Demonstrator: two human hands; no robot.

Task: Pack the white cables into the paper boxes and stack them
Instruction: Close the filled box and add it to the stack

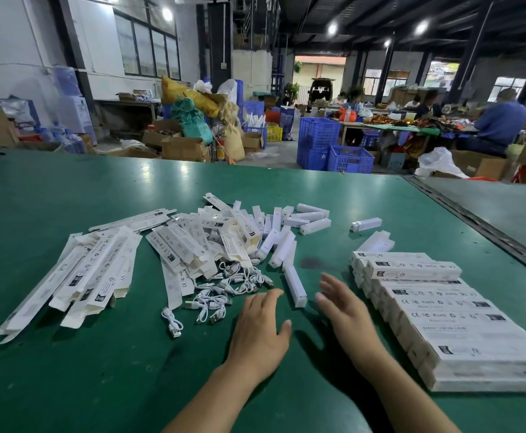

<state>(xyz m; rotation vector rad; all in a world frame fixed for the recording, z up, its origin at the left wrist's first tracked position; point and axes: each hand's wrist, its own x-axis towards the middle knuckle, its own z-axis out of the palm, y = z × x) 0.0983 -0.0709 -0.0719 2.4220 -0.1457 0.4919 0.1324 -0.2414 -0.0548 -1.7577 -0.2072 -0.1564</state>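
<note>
The white cables [232, 284] are lying heaped just beyond the fingers of the left hand [260, 335]. The stacked paper boxes [436, 310] are sitting just right of the right hand [346, 310]. All fingers are stretching out straight, gripping nothing, over the surface [114, 370].

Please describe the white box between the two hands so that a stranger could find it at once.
Start at the green table. Near its front, the left hand and right hand are open, and one long white box lies between them. Of the plain boxes it is nearest the person; the stack on the right is printed.
</note>
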